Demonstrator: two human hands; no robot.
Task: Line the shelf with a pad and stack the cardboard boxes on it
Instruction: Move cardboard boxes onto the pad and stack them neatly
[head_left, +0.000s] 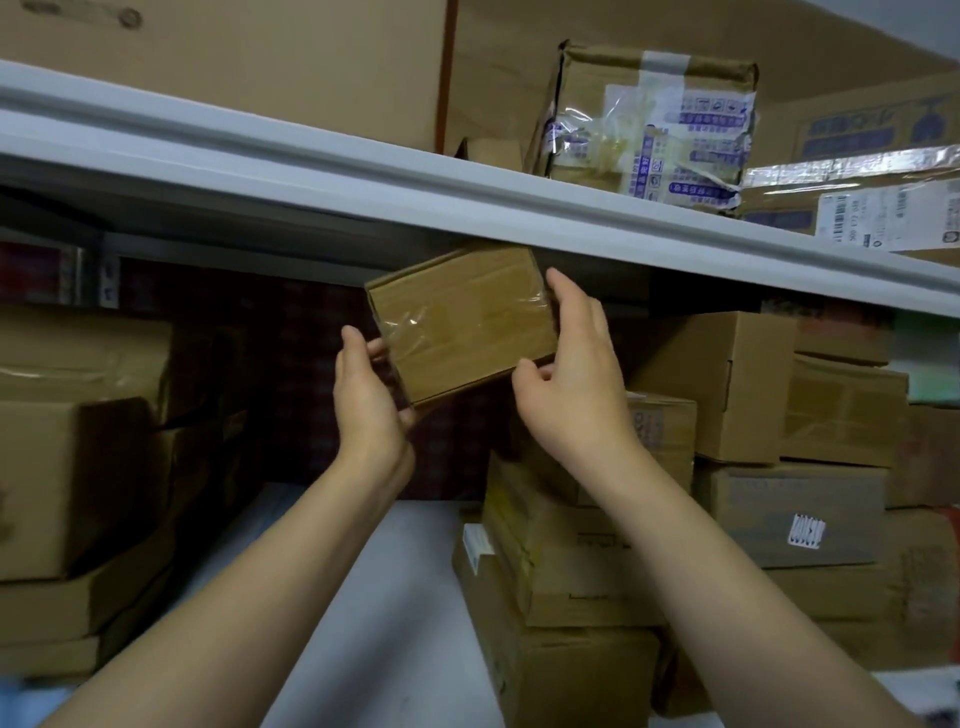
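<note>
1. Taped box (587, 93), upper shelf (363, 176): tape (691, 150) printed in blue with small icons and rows of characters, upside down and too blurred to read.
2. End box (779, 208), right edge of that shelf: white label (883, 218) with barcodes and a sideways row of digits that seems to start "500 172"; the rest is unreadable.
3. Big box (914, 145) behind it: blue printed block, characters illegible.
4. Grey box (753, 509), right stack below: white sticker (805, 532) with black barcode-like strokes, unreadable.
</note>
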